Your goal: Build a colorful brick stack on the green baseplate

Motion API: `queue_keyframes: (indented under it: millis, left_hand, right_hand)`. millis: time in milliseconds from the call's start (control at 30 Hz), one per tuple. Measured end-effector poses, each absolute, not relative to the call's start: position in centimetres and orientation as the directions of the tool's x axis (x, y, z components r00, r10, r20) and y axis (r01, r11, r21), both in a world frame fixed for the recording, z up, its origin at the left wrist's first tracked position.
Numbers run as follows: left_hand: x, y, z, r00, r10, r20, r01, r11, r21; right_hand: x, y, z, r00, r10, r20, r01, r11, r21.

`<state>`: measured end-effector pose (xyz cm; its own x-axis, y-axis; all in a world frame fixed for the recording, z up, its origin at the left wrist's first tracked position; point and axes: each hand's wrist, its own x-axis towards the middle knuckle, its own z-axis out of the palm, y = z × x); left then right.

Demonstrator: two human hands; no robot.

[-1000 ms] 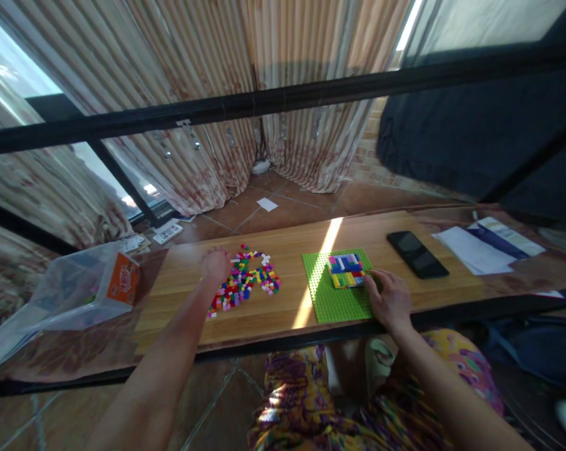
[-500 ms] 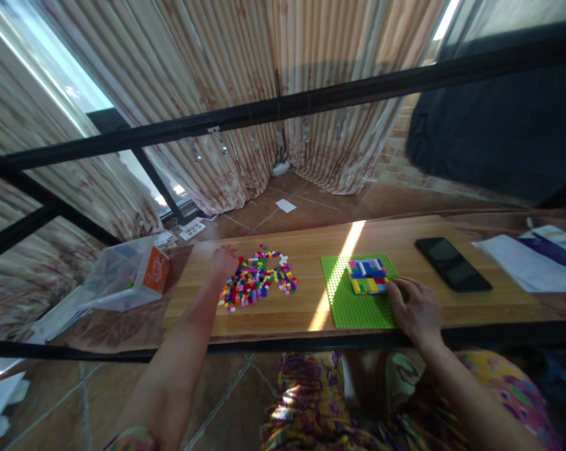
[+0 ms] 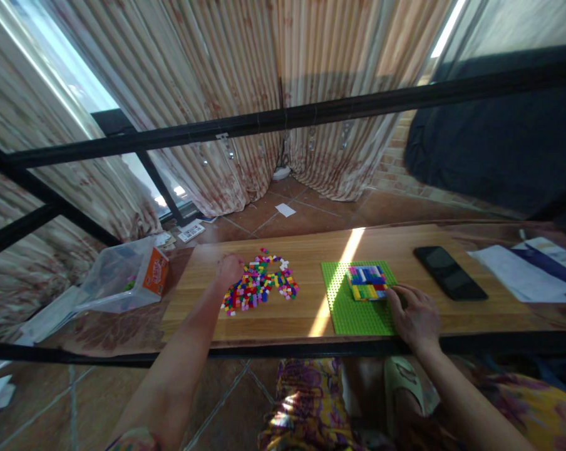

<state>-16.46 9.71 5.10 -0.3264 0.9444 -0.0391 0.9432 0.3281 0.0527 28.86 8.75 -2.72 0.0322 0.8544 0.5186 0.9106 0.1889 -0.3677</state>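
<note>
My left hand [image 3: 230, 269] is at the upper left edge of a pile of small coloured bricks [image 3: 259, 285]. Its fingers are curled down and pressed together; whatever is between them is too small to make out. To the right lies a green studded baseplate [image 3: 358, 319], and my right hand [image 3: 417, 313] holds it at its right edge with bent fingers. The thumb and index finger of that hand are close beside a low rectangular build of coloured bricks [image 3: 367, 283] on the baseplate, with yellow, blue, white and red parts.
A black phone [image 3: 449, 273] and some papers [image 3: 522, 275] lie right of the baseplate. Left of the wooden board [image 3: 306, 250] stands a clear plastic box [image 3: 118, 275] with an orange label. A black rail [image 3: 283, 117] crosses beyond the table, before curtains.
My left hand has shifted slightly to the right and down, onto the edge of the brick pile. My right hand stays at the baseplate. The camera view has tilted slightly.
</note>
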Motion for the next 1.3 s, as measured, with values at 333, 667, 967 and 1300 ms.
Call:
queue_keyframes:
  millis: [333, 667, 967, 1300]
  left_hand:
    - [-16.6, 8.3, 5.4, -0.266, 0.963, -0.035, 0.963, 0.267, 0.035]
    - [-17.0, 7.7, 5.6, -0.260, 0.965, -0.042, 0.965, 0.260, 0.004]
    - [-17.0, 7.2, 5.5, -0.249, 0.968, -0.035, 0.968, 0.249, -0.014]
    - [-15.6, 7.2, 6.6, -0.222, 0.973, 0.068, 0.974, 0.224, -0.035]
  right_hand:
    - [29.3, 9.1, -3.4, 0.014, 0.855, 0.518, 0.903, 0.211, -0.374]
    - [29.4, 9.2, -3.7, 0.004, 0.839, 0.544, 0.903, 0.230, -0.362]
    - [29.3, 9.2, -3.5, 0.006, 0.848, 0.530, 0.899, 0.228, -0.375]
    - [29.0, 8.9, -2.3, 0.081, 0.885, 0.459, 0.824, 0.200, -0.531]
